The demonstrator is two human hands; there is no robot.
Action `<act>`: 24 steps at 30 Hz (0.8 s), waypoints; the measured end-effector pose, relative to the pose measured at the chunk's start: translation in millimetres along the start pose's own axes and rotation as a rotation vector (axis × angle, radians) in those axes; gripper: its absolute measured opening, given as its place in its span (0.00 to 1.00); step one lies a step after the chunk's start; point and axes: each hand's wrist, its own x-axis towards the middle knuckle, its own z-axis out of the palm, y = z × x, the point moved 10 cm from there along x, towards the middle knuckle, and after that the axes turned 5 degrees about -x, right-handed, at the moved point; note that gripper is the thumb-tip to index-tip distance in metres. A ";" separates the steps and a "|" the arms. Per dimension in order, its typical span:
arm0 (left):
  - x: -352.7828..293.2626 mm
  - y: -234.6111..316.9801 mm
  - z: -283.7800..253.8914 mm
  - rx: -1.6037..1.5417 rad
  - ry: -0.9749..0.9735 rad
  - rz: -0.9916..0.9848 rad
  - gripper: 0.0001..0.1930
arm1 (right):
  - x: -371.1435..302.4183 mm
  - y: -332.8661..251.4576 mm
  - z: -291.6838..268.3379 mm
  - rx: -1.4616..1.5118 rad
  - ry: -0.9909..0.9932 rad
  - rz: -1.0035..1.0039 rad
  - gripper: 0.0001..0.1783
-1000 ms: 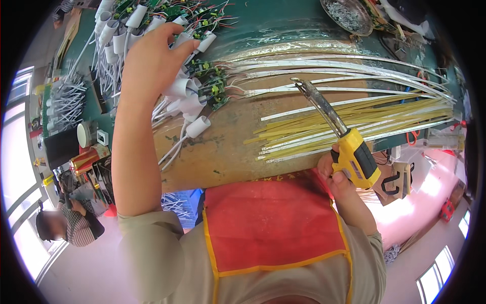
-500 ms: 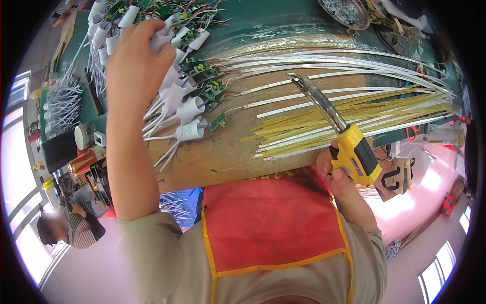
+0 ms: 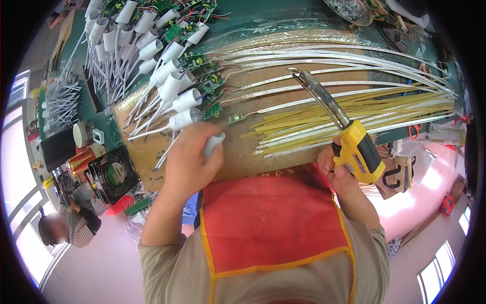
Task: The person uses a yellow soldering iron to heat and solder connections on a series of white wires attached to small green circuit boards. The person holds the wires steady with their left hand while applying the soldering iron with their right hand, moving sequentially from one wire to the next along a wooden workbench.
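My left hand (image 3: pixel 190 159) is closed around a short white plastic tube (image 3: pixel 215 144) near the table's front edge; most of the tube is hidden by the fingers. In my right hand (image 3: pixel 341 178) is a yellow and black soldering gun (image 3: pixel 358 152), its metal barrel slanting up and left over the strips. Several white tubes with cables (image 3: pixel 186 100) lie just beyond my left hand. From their ends stick small green circuit boards (image 3: pixel 212 110) with thin wires running to white LED strips (image 3: pixel 283 105). Yellow strips (image 3: pixel 304 124) lie among the white ones.
More tubes with cables (image 3: pixel 98 30) are heaped at the far left. A black fan (image 3: pixel 112 175) sits by the table's left edge. A round metal dish (image 3: pixel 349 11) stands at the far right. Another person (image 3: pixel 76 223) is at the lower left.
My left hand has come down and toward me from the heap at the far left and now grips a white tube. The right hand and soldering gun have barely moved.
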 end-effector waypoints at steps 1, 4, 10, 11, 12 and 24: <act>1.9 -1.7 0.8 0.019 0.027 0.008 0.15 | 0.0 -0.2 -0.3 0.000 -0.005 -0.007 0.31; 9.0 -2.0 2.6 0.123 0.085 0.048 0.17 | 0.2 0.0 0.0 0.012 -0.016 -0.014 0.32; 21.3 29.6 9.4 0.364 0.134 0.158 0.20 | -1.9 6.0 -1.6 0.001 0.045 0.072 0.40; 23.5 36.4 11.6 0.382 0.149 0.186 0.20 | -1.7 6.4 -1.4 0.004 0.041 0.074 0.40; 24.8 42.5 14.0 0.400 0.166 0.212 0.20 | -1.7 6.0 -1.4 0.002 0.041 0.071 0.40; 47.9 46.7 45.7 0.362 0.153 0.310 0.13 | -3.3 6.0 -0.6 -0.003 0.042 0.088 0.39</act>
